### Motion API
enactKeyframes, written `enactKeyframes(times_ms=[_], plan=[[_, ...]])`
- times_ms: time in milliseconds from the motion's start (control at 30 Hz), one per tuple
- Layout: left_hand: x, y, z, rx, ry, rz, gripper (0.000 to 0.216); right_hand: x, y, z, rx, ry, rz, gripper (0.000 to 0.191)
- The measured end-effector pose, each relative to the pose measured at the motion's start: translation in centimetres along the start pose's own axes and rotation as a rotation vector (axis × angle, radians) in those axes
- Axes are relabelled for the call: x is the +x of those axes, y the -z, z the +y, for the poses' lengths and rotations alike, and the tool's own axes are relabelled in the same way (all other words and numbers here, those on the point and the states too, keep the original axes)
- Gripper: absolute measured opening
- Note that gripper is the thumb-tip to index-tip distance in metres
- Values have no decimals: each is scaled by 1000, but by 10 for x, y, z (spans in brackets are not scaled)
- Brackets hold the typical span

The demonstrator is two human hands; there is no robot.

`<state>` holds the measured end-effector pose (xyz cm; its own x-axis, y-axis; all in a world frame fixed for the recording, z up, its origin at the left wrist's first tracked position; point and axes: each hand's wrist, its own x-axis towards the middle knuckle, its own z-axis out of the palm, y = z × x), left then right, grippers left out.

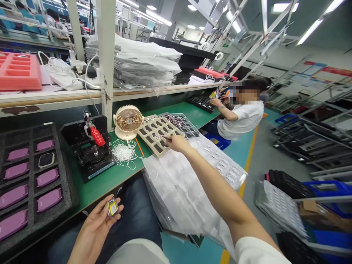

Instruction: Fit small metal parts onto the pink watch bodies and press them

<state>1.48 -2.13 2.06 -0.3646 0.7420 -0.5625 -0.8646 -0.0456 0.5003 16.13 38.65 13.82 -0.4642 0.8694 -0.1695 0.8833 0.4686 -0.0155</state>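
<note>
My left hand (97, 223) is low over my lap, fingers closed round a small clear rectangular part with a yellow face (112, 207). My right hand (177, 143) reaches out to a beige compartment tray (156, 132) on the green bench. Its fingers are pinched over one of the tray's cells, and what they grip is too small to make out. A stack of clear plastic blister sheets (192, 183) lies under my right forearm.
A black foam tray (33, 176) with purple parts sits at left. Beside it stand a black press jig with a red handle (90, 146), a small beige fan (128, 121) and loose white rings (123, 152). A seated co-worker (242, 113) works further along the bench.
</note>
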Motion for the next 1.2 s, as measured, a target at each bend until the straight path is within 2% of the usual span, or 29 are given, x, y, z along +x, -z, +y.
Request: enactKeyframes(times_ms=[100,200,333,500,600,700,767,800,900,1000,1200], plan=[[3,4,-3,-5,-5,19,50,23,-9,14,-84,0,-140,27],[5,3,-5,3,0,36,50,34,-20,16,-115,18,-194,28],[7,-2,-6,-4,0,19,49,38,-22,16,-93,41,-195,27],[7,-9,-6,-62,-45,7,54,31,-2,18,52,96,-87,21],[5,-17,-4,-109,-112,-4,52,-3,2,-2,216,191,21,18],[5,-28,-2,-134,-232,-10,39,-73,-22,-46,497,358,8,24],[5,-35,-1,-136,-318,-6,30,-132,-50,-82,1035,468,-188,28],[4,-38,-1,-135,-357,-3,29,-159,-64,-101,1227,454,-305,30],[0,-42,-2,-123,-438,19,38,-213,-99,-147,1591,346,-493,36],[-5,-40,-4,-90,-471,46,46,-224,-116,-170,1765,258,-554,41],[-11,-35,-13,-57,-587,96,36,-220,-125,-176,1878,178,-625,47]])
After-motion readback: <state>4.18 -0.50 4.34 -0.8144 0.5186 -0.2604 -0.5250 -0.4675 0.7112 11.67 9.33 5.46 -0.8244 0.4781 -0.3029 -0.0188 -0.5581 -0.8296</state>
